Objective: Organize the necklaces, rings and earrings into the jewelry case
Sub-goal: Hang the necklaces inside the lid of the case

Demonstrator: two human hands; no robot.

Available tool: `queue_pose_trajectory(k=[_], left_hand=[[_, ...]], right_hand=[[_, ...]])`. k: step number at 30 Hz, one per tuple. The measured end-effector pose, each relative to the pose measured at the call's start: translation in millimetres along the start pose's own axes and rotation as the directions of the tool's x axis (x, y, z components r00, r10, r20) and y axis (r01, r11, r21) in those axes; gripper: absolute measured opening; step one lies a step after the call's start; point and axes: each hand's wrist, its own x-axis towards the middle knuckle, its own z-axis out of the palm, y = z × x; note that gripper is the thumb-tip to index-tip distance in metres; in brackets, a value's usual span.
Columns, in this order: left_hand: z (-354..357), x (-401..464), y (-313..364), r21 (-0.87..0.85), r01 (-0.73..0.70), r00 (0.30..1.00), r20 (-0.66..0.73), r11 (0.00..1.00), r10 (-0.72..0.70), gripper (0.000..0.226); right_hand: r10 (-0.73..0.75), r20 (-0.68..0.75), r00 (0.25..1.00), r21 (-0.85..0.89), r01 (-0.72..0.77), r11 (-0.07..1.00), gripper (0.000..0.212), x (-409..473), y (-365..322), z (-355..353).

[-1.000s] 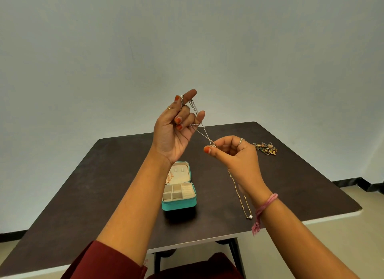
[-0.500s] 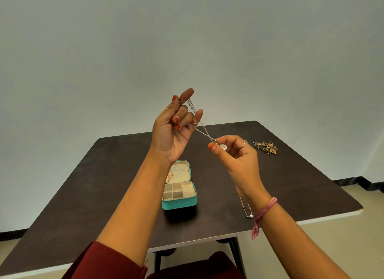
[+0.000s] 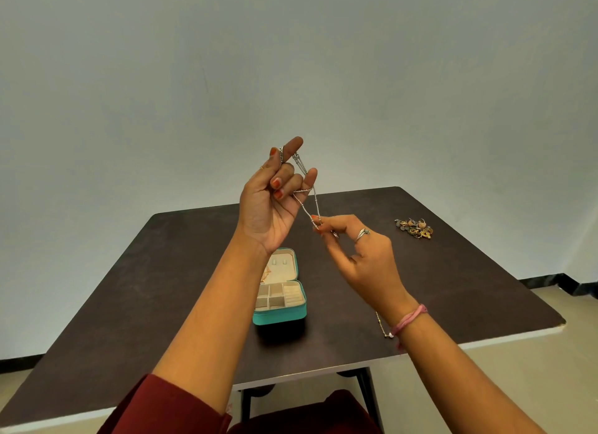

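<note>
Two hands are shown: one left hand [image 3: 268, 207] and one right hand [image 3: 362, 255], with one silver necklace [image 3: 307, 204] strung between them and a second, beaded chain [image 3: 383, 328] partly visible below the right wrist. One desk [image 3: 161, 288] carries one teal jewelry case [image 3: 280, 315], open, and one heap of small jewelry [image 3: 414, 228] whose pieces are too small to count. One ring [image 3: 362, 233] sits on the right hand, and one pink wristband [image 3: 409, 318] circles its wrist.
</note>
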Motion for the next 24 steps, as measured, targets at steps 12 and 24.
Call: queue_pose_trajectory(k=[12, 24], left_hand=[[2, -1, -1, 0.024, 0.007, 1.0, -0.016, 1.0, -0.006, 0.032], [2, 1, 1, 0.008, 0.009, 1.0, -0.021, 1.0, -0.009, 0.032]], right_hand=[[-0.027, 0.0, 1.0, 0.051, 0.027, 0.998, 0.021, 1, 6, -1], [0.303, -0.069, 0.951, 0.232, -0.28, 0.932, 0.017, 6, -7, -3]])
